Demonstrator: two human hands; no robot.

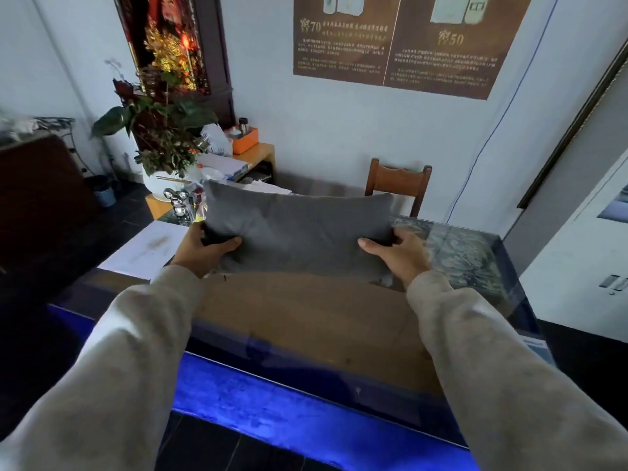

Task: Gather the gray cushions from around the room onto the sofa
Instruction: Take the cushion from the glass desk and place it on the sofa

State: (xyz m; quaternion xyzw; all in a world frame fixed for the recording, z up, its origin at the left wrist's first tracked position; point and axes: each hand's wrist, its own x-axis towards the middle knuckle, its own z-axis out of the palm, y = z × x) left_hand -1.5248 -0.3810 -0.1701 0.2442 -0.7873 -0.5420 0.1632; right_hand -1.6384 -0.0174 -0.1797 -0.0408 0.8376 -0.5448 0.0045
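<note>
Left hand [207, 248] and right hand [396, 248] each grasp a lower corner of the gray cushion [299, 226], held upright over the counter [306, 321]. Swinging it leftward could topple the clutter [185, 202] just beside it.

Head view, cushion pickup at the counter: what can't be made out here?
- Sofa: outside the head view.
- Other cushions: none visible.
- Fingers of left hand and right hand: mostly hidden behind the gray cushion.
- Cushion's lower edge: whether it rests on the counter is unclear.
- Poster small text: too blurred.
</note>
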